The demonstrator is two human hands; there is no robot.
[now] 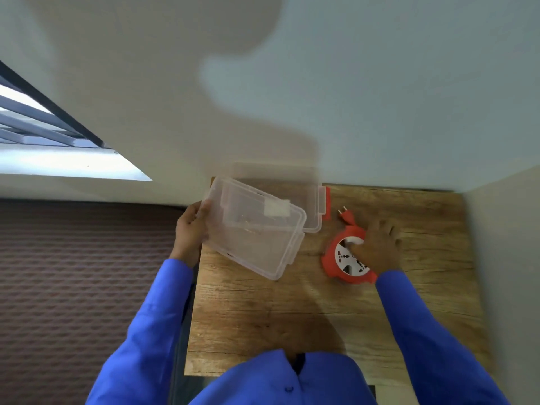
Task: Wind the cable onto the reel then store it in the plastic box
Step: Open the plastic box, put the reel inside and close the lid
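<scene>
A round red cable reel with a white socket face lies on the wooden table. Its red plug sticks out at the far side. My right hand rests on top of the reel, fingers spread over its face. A clear plastic lid is held tilted above the table by my left hand, which grips its left edge. Under and behind the lid sits the clear plastic box with a red clasp on its right side.
The table stands in a corner, with a pale wall behind and to the right. Left of the table lies a dark quilted surface. A window with bars is at the upper left.
</scene>
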